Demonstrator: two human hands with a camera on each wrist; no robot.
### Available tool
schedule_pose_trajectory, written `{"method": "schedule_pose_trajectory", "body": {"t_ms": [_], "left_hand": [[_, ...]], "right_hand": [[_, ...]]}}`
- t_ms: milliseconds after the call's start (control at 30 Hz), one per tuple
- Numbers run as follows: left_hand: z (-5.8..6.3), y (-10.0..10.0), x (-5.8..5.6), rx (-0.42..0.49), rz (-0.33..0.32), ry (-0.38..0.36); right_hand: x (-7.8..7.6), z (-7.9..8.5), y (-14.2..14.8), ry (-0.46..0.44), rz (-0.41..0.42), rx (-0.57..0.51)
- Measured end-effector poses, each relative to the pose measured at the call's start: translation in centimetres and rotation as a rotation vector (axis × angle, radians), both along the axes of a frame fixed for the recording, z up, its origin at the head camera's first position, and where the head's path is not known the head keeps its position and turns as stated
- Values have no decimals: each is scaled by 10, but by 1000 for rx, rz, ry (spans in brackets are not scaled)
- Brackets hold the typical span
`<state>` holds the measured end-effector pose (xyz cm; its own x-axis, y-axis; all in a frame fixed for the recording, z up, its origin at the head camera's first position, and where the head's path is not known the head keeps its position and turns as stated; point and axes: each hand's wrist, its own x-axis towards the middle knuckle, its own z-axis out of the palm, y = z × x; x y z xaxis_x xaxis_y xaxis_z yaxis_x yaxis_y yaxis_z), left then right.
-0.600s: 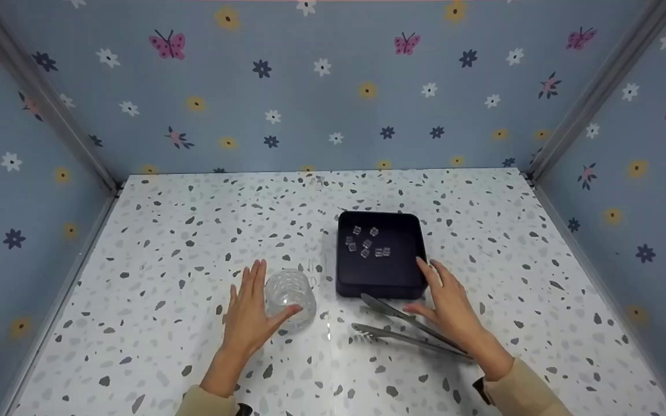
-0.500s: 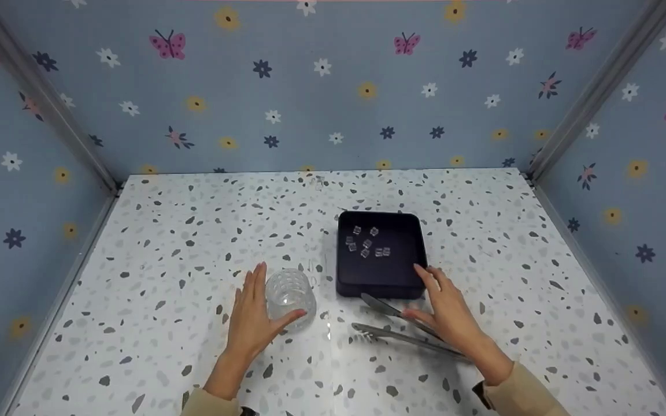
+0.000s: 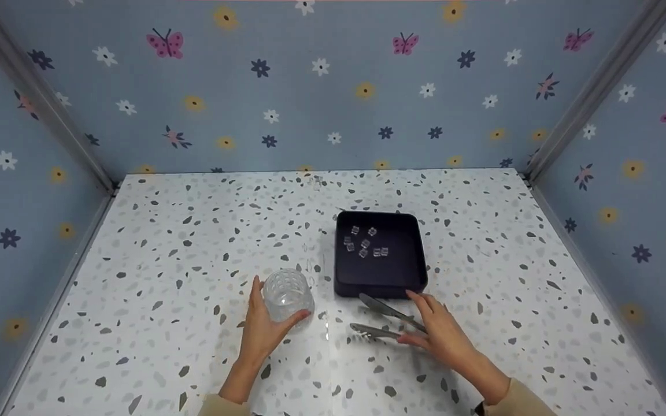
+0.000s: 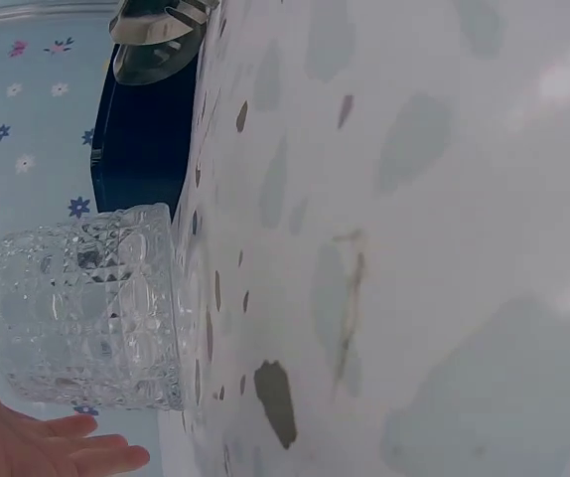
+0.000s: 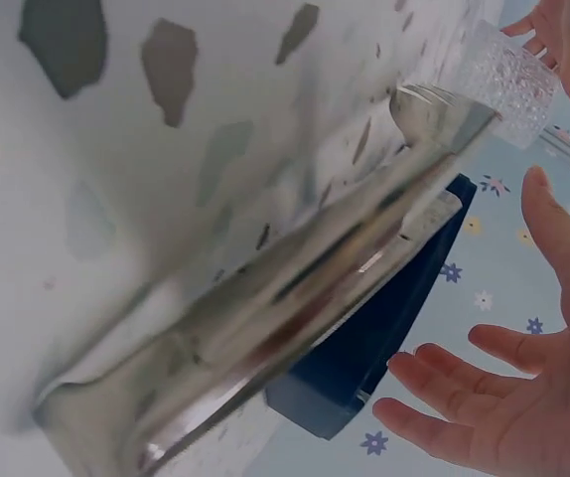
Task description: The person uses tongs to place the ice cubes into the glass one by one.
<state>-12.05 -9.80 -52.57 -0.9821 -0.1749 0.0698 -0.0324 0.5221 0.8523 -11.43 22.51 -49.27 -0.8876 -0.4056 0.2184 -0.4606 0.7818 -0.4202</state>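
Note:
A clear, textured drinking glass (image 3: 288, 296) stands upright on the speckled tabletop. My left hand (image 3: 265, 334) is spread around its near-left side; in the left wrist view, straight fingers (image 4: 76, 452) and the thumb lie on either side of the glass. To the right, metal serving tongs (image 3: 380, 306) lie with their arms apart, one tip forked. Over the tongs' handle end hovers my right hand (image 3: 446, 340), fingers and thumb spread; the right wrist view shows a gap between its fingers and the tongs (image 5: 295, 288). The hand hides the tongs' rear in the head view.
Just beyond the tongs sits a square dark-blue tray (image 3: 379, 276). Several small clear cubes (image 3: 365, 244) lie in its left and back part. A patterned blue wall (image 3: 333, 104) closes off the back, with side panels left and right.
My left hand has moved right and nearer, closing in around the glass. My right hand has drawn back from the tray's right side to above the tongs.

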Motion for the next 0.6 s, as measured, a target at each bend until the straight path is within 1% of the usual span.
{"method": "schedule_pose_trajectory", "body": {"t_ms": [100,200,333,433,600], "left_hand": [[-4,2,-2,83,8,-8],[-8,4,-3,142,23,-25],[-12,7,-4,180,45,2],[-13,9,-4,194,63,39],[-15,13,-5,224,103,73]], "right_hand": [[1,-6,1,-9,11,17],[2,-12,2,-58,24,18],[1,-18,4,-115,41,15],[0,-23,5,-130,59,25],[-1,-29,5,-164,71,61]]}}
